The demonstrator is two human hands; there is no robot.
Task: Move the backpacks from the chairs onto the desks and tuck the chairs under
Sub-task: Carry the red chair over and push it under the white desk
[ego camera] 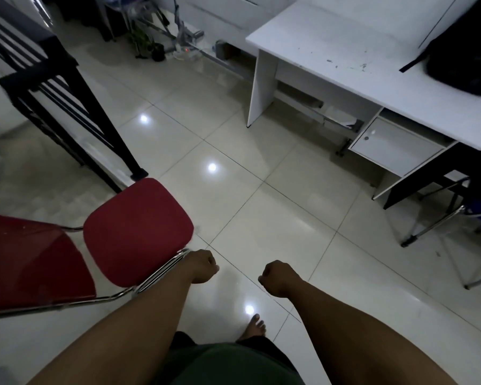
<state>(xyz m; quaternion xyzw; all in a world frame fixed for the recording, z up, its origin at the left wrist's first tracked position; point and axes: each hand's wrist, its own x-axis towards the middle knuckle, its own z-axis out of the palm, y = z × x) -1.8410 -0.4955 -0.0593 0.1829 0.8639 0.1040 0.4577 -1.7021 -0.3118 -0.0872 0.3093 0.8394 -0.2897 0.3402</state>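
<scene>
Beside the left hand (203, 266), which like the right hand (275, 276) is curled into an empty fist, stands the red padded chrome-framed chair (138, 232), its seat bare. A black fabric backpack (461, 48) already lies on the white laminate desk (345, 62). Best, I judge, to grip the chair's frame with both hands and slide it squarely under; the desk's closed cupboard (395, 145) hides its contents.

Both forearms are bare to the bottom edge of the picture, with no sleeve showing, and the left hand (203, 265) and right hand (278, 277) wear nothing. A dark green garment (228, 362) covers the body. One foot (254, 327) is bare.
</scene>
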